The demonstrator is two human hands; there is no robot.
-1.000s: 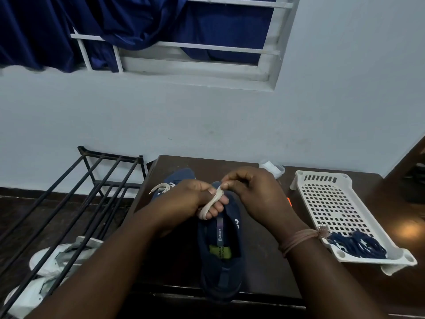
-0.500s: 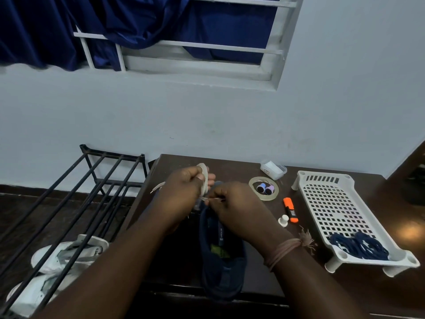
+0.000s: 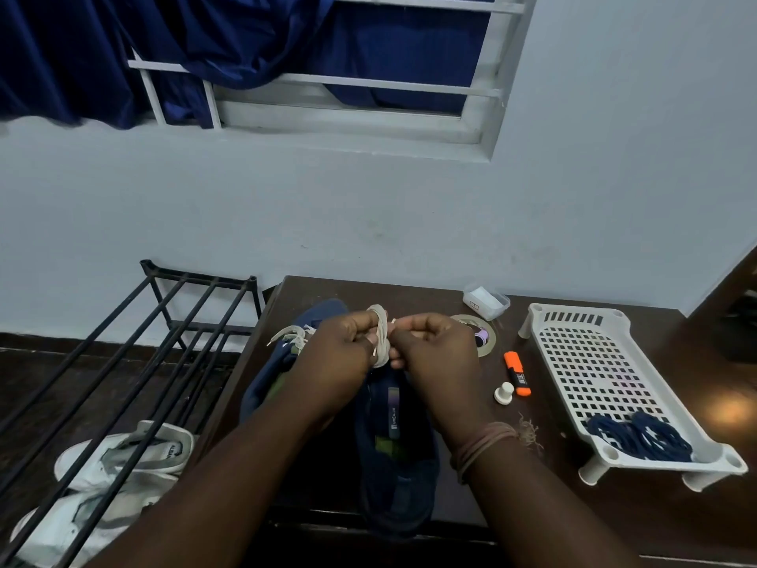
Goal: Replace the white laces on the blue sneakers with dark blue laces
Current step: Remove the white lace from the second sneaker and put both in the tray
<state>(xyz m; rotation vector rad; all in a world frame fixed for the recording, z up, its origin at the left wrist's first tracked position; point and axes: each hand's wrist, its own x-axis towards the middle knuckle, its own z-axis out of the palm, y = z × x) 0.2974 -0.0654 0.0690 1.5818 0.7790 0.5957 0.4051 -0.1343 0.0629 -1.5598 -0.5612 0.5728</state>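
Two blue sneakers lie on a dark wooden table (image 3: 471, 498). The near sneaker (image 3: 395, 457) points away from me and shows its insole. The far sneaker (image 3: 303, 342) lies to the left, and a white lace end (image 3: 282, 334) hangs out of it. My left hand (image 3: 338, 354) grips a coil of white lace (image 3: 381, 334) wound round its fingers. My right hand (image 3: 436, 352) pinches the free end of that lace just beside the coil. Dark blue laces (image 3: 641, 436) lie bundled at the near end of a white perforated tray (image 3: 594, 362).
An orange highlighter (image 3: 517, 373), a small white knob (image 3: 504, 392), a tape roll (image 3: 481, 334) and a small clear box (image 3: 485, 299) lie between the sneakers and the tray. A black metal shoe rack (image 3: 135, 354) stands left of the table, with white sneakers (image 3: 118, 465) under it.
Both hands rose from the near sneaker's opening to above its toe. The white lace came free of that shoe and now sits coiled round my left fingers.
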